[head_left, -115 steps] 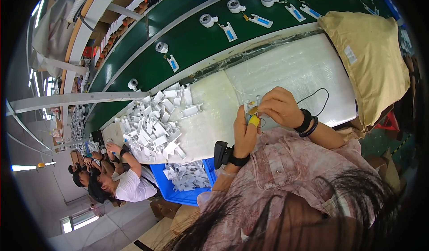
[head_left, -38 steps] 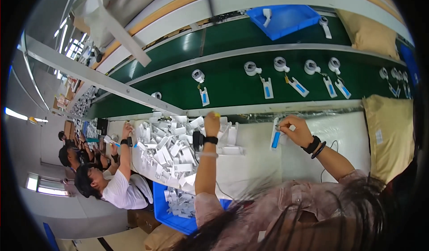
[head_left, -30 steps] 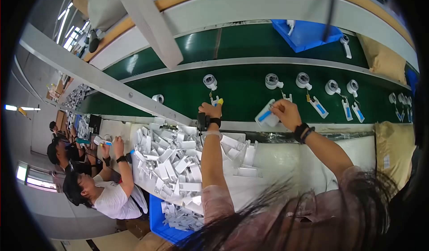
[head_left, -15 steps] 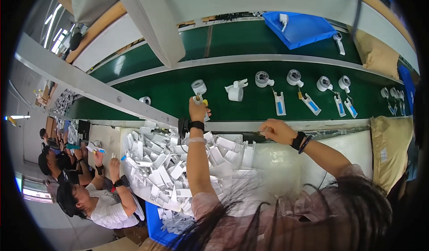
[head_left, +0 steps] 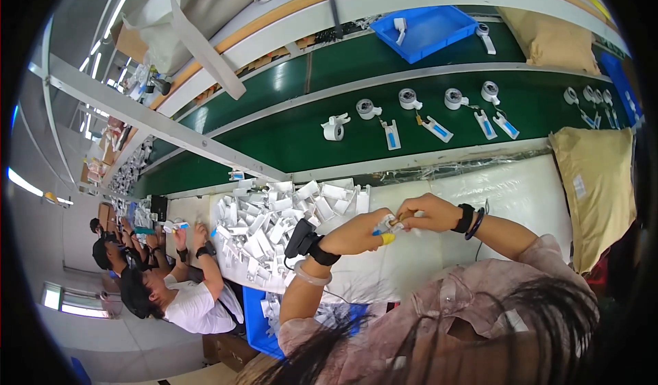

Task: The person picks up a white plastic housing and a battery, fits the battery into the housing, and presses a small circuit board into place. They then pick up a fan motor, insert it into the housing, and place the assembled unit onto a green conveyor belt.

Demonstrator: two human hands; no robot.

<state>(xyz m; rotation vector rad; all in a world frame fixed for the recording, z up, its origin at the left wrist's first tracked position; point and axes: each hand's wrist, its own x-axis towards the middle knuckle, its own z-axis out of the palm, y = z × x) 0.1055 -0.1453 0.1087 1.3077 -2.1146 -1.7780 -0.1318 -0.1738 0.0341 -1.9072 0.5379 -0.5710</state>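
Note:
My left hand [head_left: 358,234] and my right hand [head_left: 433,214] meet over the near side of the bench. Between their fingertips is a small white plastic part [head_left: 392,225] with a bit of blue beside it. My left fingers close around it, and my right fingers pinch at its right end. Fingers hide most of its shape. Something yellow shows at my left thumb tip. To the left lies a heap of white plastic housings [head_left: 271,224]. Beyond my hands, on the green belt [head_left: 267,142], rests a white round-headed part [head_left: 334,128].
Several round-headed units with blue-striped white handles [head_left: 436,130] line the belt. A blue tray [head_left: 425,35] stands farther back. A tan sack [head_left: 593,193] is at the right, a blue bin [head_left: 257,323] below the heap. Co-workers [head_left: 195,303] sit at the left; a white beam [head_left: 171,135] crosses there.
My left hand has come back from the belt to my right hand, bringing the white part. The round-headed piece it was at has left the belt. My view has shifted.

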